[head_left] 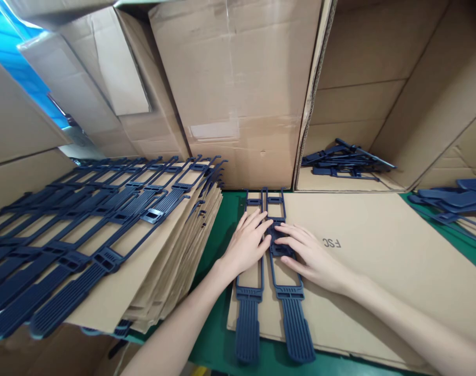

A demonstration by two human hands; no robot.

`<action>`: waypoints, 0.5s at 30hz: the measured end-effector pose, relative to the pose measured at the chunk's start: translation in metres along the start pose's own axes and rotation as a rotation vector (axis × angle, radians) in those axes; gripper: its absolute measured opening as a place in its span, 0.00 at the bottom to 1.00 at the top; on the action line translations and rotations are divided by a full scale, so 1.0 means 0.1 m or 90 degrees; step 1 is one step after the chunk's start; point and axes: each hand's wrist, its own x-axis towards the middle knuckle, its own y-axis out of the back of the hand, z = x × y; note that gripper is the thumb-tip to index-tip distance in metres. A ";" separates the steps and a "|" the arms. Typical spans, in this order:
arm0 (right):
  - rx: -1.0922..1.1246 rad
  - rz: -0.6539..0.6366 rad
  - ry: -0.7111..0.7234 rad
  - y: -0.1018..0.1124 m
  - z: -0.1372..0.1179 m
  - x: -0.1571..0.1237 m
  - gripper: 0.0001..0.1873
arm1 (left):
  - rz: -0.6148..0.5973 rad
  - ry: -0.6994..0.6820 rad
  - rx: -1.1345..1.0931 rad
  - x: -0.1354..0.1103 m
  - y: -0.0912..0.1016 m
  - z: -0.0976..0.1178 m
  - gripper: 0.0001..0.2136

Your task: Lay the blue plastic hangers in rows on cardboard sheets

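Note:
Two long dark blue plastic frames lie side by side on a flat cardboard sheet (371, 282), their ribbed ends overhanging its near edge. On the left frame (247, 324) rests my left hand (249, 241), fingers stretched out and covering its middle. My right hand (310, 253) lies over the right side of the other frame (298, 326), its fingers spread and touching the part's central block. The fingertips of both hands are close together between the two frames. Neither hand is closed around a part, though the undersides of the fingers are hidden.
At left stands a stack of cardboard sheets (171, 261) with rows of similar blue frames (116, 219) on top. An open carton (351, 104) at back right holds a loose pile of frames (345, 163). More blue parts (453, 201) lie at far right. A green tabletop (216, 230) shows between.

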 end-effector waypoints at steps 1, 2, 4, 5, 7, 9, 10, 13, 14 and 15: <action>0.000 0.003 0.003 0.00 0.00 0.00 0.15 | -0.009 -0.019 -0.004 0.00 0.01 0.00 0.18; 0.001 0.008 0.006 0.00 -0.01 0.01 0.15 | -0.019 -0.035 -0.008 0.00 0.02 0.00 0.19; 0.000 0.027 0.013 0.04 0.00 0.04 0.14 | -0.039 -0.053 -0.015 -0.01 0.02 0.00 0.19; -0.004 0.041 0.020 0.08 0.02 0.05 0.14 | -0.046 -0.055 -0.016 -0.01 0.02 0.00 0.19; -0.029 0.084 0.032 0.24 0.08 0.07 0.13 | -0.055 -0.053 -0.016 -0.01 0.02 -0.01 0.18; -0.066 0.141 0.018 0.52 0.20 0.06 0.11 | -0.058 -0.053 -0.016 -0.02 0.02 0.00 0.17; -0.079 0.178 -0.018 0.69 0.29 0.02 0.11 | -0.058 -0.053 -0.017 -0.02 0.02 0.00 0.17; -0.120 0.242 -0.212 1.25 0.67 -0.21 0.13 | -0.057 -0.052 -0.018 -0.03 0.00 0.01 0.17; -0.160 0.237 -0.295 1.42 0.85 -0.33 0.13 | -0.055 -0.050 -0.019 -0.03 0.00 0.01 0.17; -0.192 0.199 -0.376 1.56 1.04 -0.48 0.14 | -0.053 -0.049 -0.021 -0.03 0.00 0.01 0.17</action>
